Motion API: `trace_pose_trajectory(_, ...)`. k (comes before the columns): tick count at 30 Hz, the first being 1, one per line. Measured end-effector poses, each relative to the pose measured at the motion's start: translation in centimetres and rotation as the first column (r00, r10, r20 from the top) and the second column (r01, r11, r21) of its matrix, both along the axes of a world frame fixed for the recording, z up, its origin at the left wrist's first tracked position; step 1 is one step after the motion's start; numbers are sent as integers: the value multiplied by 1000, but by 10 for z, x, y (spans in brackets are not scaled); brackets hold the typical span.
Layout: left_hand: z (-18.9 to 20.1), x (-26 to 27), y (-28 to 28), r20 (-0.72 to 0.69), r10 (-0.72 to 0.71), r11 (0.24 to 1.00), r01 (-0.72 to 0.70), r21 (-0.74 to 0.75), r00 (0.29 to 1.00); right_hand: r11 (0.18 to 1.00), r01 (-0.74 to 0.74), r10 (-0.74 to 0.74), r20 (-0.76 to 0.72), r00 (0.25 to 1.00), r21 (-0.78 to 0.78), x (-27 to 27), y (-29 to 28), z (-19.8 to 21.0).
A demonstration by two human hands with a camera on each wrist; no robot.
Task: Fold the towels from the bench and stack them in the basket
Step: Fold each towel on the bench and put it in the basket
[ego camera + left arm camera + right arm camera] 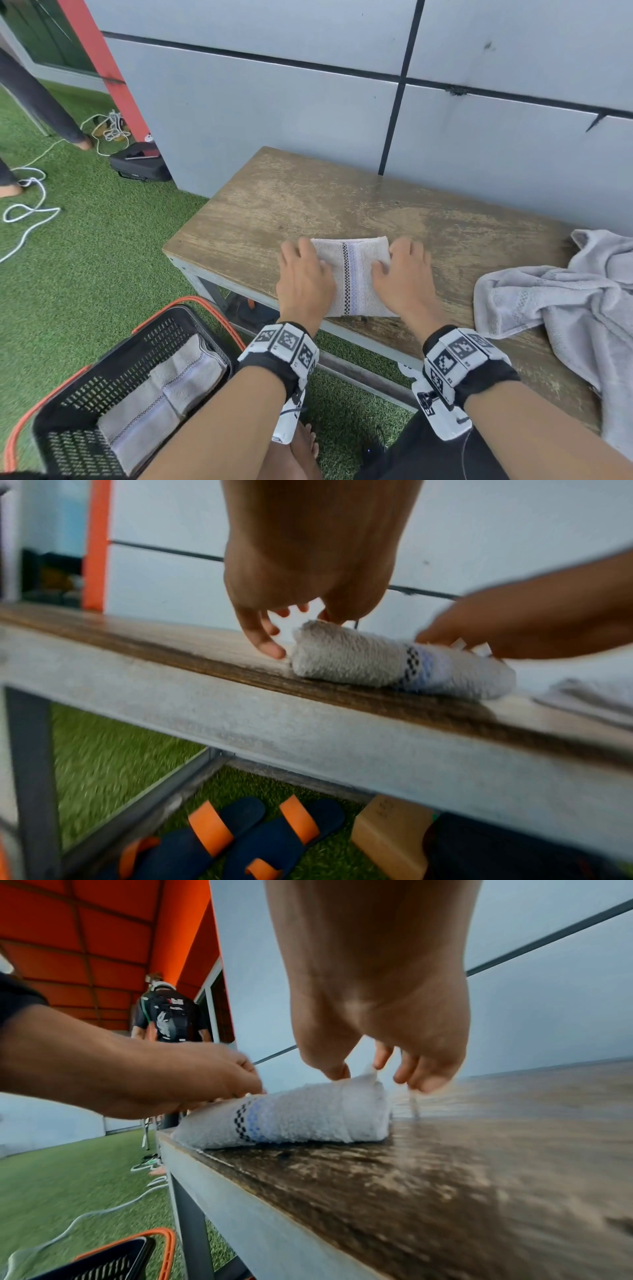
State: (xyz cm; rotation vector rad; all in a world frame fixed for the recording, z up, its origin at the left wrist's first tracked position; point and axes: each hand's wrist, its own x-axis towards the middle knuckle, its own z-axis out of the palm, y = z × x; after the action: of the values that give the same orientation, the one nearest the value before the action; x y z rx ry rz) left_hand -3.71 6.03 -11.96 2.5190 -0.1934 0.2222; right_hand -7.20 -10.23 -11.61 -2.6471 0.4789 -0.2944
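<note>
A small folded white towel [352, 274] with a checkered and blue stripe lies near the front edge of the wooden bench [342, 202]. My left hand [305, 260] straddles its left end: the thumb rests on top and the fingers [270, 647] point down to the bench just beside it. My right hand [394, 260] does the same at the right end, thumb on top, its fingers [414, 1080] slightly clear of the edge. An unfolded grey towel [565, 301] lies crumpled on the right of the bench. The black basket [113, 373] on the grass at lower left holds folded towels [164, 394].
A grey panel wall [274, 102] backs the bench. Slippers [240, 837] sit under it. White cables [27, 212] and a black bag [140, 164] lie on the grass to the left. Another person's legs [34, 99] stand there.
</note>
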Motion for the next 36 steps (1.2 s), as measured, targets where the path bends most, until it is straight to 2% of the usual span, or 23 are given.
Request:
trace_pose_trajectory(2,-2,-5,-9,174,-160,983,140,120,972,987,-106,122,124,985,-123,5,11,3)
trace_pose_trajectory(3,-5,-7,-13,169,-256,958,226,175,952,974,-178,195,115,974,-139,8,15,2)
trace_pose_trajectory(5,-16,-6,-17,-2,-386,888,373,270,922,943,-301,302,-16,953,-142,10,17,-6)
trace_pose_trajectory(7,-29,-2,-14,-163,-392,855,424,300,906,931,-352,333,-167,928,-101,8,12,-18)
trace_pose_trajectory(8,-34,0,-12,-191,-385,854,427,297,903,932,-353,330,-208,921,-85,6,9,-22)
trace_pose_trajectory(17,-34,5,-6,-214,-376,864,424,270,902,938,-332,289,-301,909,-99,10,7,-24)
trace_pose_trajectory(22,-30,13,10,-288,-368,830,452,326,884,935,-340,278,-396,875,-97,12,9,-16)
trace_pose_trajectory(28,-29,10,26,-281,-235,900,317,299,931,908,-353,221,-456,862,-227,11,14,-3)
trace_pose_trajectory(31,-27,7,30,-132,-143,932,179,315,981,877,-335,157,-456,876,-343,1,22,0)
trace_pose_trajectory(33,-26,1,33,-59,-53,967,66,248,997,863,-307,113,-437,892,-402,-10,29,-1)
trace_pose_trajectory(36,-28,-12,37,-48,101,987,-94,129,994,836,-291,78,-423,903,-466,-20,35,0)
